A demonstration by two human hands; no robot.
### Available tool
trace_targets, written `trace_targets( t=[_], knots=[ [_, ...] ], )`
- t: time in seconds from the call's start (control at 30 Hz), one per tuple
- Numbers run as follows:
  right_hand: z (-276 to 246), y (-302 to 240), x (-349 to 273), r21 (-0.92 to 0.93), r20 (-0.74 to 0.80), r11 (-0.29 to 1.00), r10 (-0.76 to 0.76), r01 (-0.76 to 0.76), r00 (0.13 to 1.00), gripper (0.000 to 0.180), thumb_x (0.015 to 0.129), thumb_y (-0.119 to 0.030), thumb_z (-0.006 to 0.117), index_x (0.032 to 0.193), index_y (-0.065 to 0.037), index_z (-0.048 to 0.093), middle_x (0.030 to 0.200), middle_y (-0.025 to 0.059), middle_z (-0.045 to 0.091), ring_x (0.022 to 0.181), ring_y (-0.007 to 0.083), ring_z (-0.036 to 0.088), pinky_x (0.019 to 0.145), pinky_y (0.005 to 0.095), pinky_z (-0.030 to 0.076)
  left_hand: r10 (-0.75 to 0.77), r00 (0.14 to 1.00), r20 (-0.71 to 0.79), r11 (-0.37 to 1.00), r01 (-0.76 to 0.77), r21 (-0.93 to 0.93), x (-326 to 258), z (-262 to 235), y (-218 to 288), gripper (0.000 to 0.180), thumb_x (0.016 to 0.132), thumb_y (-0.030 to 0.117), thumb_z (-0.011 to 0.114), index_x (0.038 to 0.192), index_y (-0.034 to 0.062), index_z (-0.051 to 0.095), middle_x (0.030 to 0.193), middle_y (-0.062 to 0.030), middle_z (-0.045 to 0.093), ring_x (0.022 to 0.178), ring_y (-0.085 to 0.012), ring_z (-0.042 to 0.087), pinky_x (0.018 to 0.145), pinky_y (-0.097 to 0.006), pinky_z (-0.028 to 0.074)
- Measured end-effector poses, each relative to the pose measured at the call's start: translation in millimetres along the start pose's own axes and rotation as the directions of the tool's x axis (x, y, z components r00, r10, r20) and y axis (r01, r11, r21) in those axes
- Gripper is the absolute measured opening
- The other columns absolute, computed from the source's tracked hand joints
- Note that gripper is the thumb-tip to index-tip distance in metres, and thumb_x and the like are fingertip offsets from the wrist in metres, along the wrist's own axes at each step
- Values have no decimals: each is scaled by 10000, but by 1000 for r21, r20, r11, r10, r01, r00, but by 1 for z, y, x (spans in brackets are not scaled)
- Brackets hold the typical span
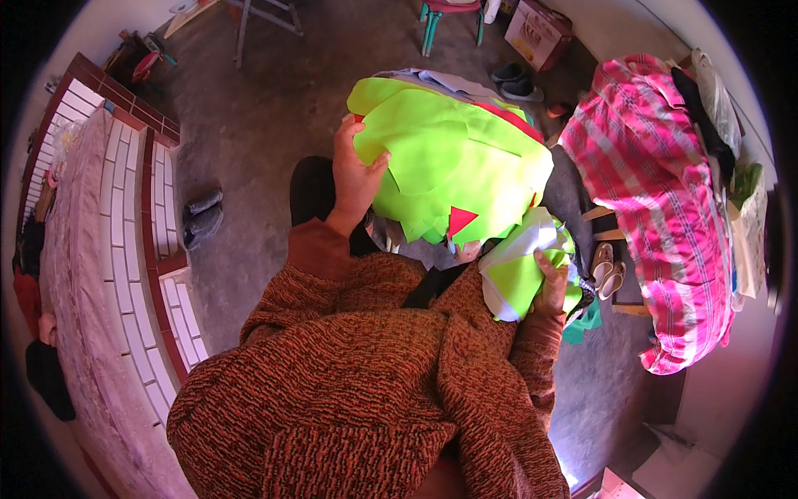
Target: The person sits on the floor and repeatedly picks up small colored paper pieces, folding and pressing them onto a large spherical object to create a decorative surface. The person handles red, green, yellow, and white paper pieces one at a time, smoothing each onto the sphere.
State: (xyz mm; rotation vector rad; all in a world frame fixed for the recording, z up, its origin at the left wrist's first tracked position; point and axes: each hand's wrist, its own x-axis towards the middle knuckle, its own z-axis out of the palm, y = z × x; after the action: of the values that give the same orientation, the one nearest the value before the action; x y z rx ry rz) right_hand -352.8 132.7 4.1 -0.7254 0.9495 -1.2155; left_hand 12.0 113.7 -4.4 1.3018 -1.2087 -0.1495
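Note:
A large stack of neon-green fabric pieces [457, 158] lies in front of my lap, with grey and red cloth showing along its far edge. A small red triangle [461, 220] shows at its near edge. My left hand [357, 173] grips the stack's left edge, the thumb lying on the green cloth. To the right, my right hand [552, 283] is closed on a smaller bundle of neon-green and white fabric [511, 274], thumb on top and the other fingers partly hidden. Beneath that bundle hangs some darker green cloth [583, 323].
Pink plaid cloth [648, 208] drapes over furniture on the right, with light slippers [609, 272] beside it. A white-tiled ledge [125, 249] runs along the left, dark shoes [204, 218] near it. Farther off stand a cardboard box [539, 33] and a green-legged stool [431, 29].

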Motion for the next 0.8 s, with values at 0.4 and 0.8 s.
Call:
trace_targets(
  t=[0.4,0.8],
  knots=[
    [-6,-1,4,88,-11,995,56,-54,998,352,798,-35,678,1123,23,557,952,91,649,795,187,646,718,306,531,51,999,-13,994,-49,100,-1,-3,-4,457,694,-49,673,1114,45,520,1301,-172,486,1218,-330,450,1027,-404,341],
    [-17,7,6,138,-87,990,18,-6,996,357,848,-175,691,1115,37,584,982,76,650,841,160,634,748,289,514,239,936,257,970,-217,-114,-28,43,97,346,734,-16,674,1053,41,554,1206,-198,562,1080,-338,554,938,-399,427]
  ],
)
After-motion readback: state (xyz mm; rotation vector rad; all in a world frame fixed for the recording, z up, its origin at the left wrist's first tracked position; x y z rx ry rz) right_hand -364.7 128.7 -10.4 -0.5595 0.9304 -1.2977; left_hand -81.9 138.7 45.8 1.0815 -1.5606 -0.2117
